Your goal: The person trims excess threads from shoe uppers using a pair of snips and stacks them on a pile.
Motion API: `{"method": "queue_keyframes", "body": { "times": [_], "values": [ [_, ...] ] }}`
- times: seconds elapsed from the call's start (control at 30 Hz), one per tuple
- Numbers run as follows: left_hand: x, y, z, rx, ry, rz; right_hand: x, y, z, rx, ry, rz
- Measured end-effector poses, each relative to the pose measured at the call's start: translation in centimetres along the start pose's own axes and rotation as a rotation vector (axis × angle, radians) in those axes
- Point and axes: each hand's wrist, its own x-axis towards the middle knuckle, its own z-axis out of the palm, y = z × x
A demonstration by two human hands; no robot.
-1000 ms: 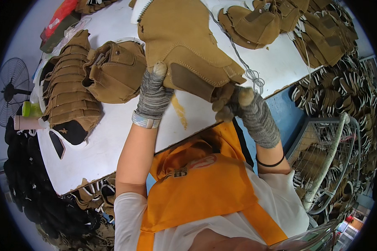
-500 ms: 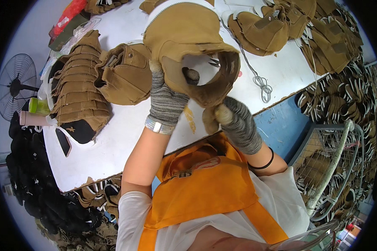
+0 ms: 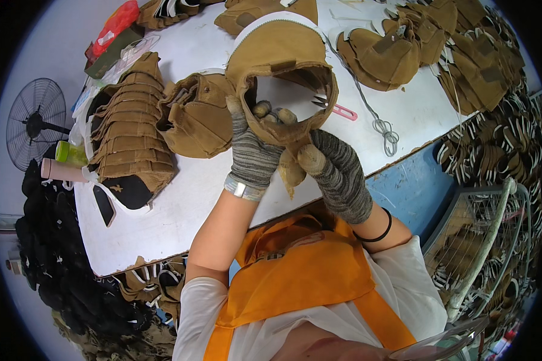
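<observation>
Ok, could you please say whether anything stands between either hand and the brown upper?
Only the grey gloves: the left hand grips the brown upper at its opening, the right hand at its near edge.

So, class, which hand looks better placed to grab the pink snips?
Probably the right hand: it looks nearer the pink snips, while the left hand has fingers showing inside the brown upper.

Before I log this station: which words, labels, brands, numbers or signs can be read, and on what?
None can be read.
Orange apron: print near the folds, too creased and blurred.
Red bag: small white mark, too small.
Held brown piece: no lettering visible.
</observation>
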Motion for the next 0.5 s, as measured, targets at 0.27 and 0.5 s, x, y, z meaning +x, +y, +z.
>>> {"method": "queue_keyframes", "body": {
  "times": [0.27,0.5],
  "values": [
    [-0.7,0.2,0.4,0.070,-0.167,-0.071,0.1,-0.1,-0.8,-0.109,0.156,-0.244],
    [-2.0,-2.2,3.4,0.810,-0.276,-0.033,2.7,1.2,-4.0,-0.410,0.429,-0.643]
  ]
}}
